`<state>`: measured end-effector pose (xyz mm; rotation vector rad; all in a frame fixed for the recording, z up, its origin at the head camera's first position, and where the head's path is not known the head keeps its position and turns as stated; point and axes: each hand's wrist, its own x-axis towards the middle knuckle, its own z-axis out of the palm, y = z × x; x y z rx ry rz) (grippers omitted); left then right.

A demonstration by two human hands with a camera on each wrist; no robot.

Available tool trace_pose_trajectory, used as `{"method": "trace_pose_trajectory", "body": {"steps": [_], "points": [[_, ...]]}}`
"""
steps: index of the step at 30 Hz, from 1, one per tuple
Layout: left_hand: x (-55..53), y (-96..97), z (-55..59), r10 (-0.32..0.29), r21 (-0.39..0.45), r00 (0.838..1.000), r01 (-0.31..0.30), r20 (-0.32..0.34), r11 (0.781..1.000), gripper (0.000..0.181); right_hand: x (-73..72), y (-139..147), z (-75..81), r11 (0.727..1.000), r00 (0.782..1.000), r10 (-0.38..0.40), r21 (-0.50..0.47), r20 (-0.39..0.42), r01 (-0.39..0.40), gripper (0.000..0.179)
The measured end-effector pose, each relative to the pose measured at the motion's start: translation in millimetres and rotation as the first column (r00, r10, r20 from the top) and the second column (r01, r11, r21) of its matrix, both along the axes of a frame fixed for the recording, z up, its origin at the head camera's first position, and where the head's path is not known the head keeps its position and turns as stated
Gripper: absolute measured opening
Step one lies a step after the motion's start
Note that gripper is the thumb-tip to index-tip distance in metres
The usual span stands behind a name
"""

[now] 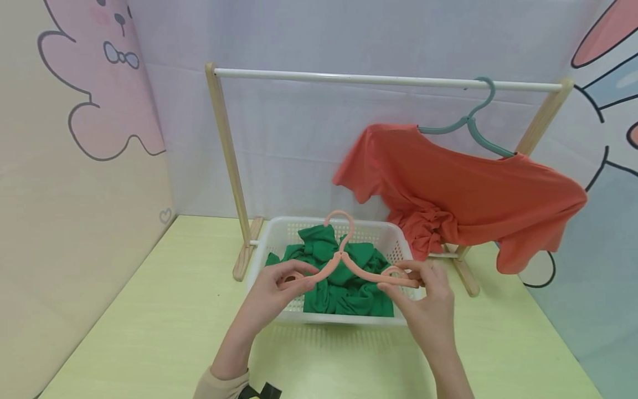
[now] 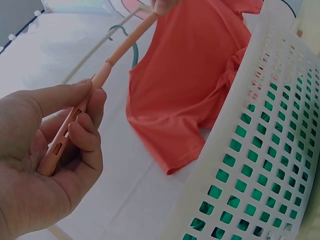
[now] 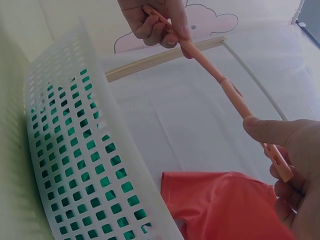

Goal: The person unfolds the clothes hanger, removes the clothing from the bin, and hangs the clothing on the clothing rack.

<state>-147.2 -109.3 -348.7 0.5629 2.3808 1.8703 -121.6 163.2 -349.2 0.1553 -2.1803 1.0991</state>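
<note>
A peach-orange clothes hanger (image 1: 327,270) is held up between both hands, its hook pointing away from the person. My left hand (image 1: 279,285) grips its left arm, thumb on the near side, as the left wrist view also shows. At the other end, my right hand (image 1: 428,293) pinches the right arm between thumb and fingers. Below the hanger stands a white perforated basket (image 1: 344,319) with a crumpled green garment (image 1: 349,299) inside. The hanger and both hands overlap the basket in the head view.
Behind the basket, a clothes rack has a white rail (image 1: 319,76) on wooden posts (image 1: 226,149). An orange-red T-shirt (image 1: 448,177) hangs at its right on a teal hanger (image 1: 485,136). The rack stands on a pale yellow table (image 1: 164,310). Printed walls flank both sides.
</note>
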Motion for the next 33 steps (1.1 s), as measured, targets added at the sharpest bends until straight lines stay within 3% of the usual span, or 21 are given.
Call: {"method": "trace_pose_trajectory", "body": {"steps": [7, 18, 26, 30, 33], "points": [[0.1, 1.5, 0.2, 0.032, 0.012, 0.999, -0.032, 0.025, 0.999, 0.024, 0.5, -3.9, -2.7, 1.000, 0.996, -0.023, -0.002, 0.087, 0.024, 0.044], [2.2, 5.5, 0.7, 0.083, 0.007, 0.996, -0.083, 0.018, 0.997, 0.022, 1.6, -6.2, -2.6, 0.998, 0.994, -0.060, 0.037, 0.092, 0.056, 0.045], [2.0, 4.0, 0.9, 0.075, 0.002, 0.997, -0.075, 0.000, 0.997, 0.023, 1.5, -7.8, -2.9, 0.996, 0.994, -0.070, 0.052, 0.082, 0.066, 0.045], [1.0, 1.2, 1.7, 0.044, -0.011, 0.999, -0.044, 0.015, 0.999, 0.024, 2.0, -4.5, -2.5, 0.997, 0.996, -0.022, 0.070, 0.082, 0.016, 0.044], [0.2, -2.1, 1.9, 0.022, -0.038, 1.000, -0.022, 0.017, 0.999, 0.024, 0.9, 0.3, -2.3, 0.989, 0.997, 0.068, 0.132, 0.035, -0.072, 0.043]]}}
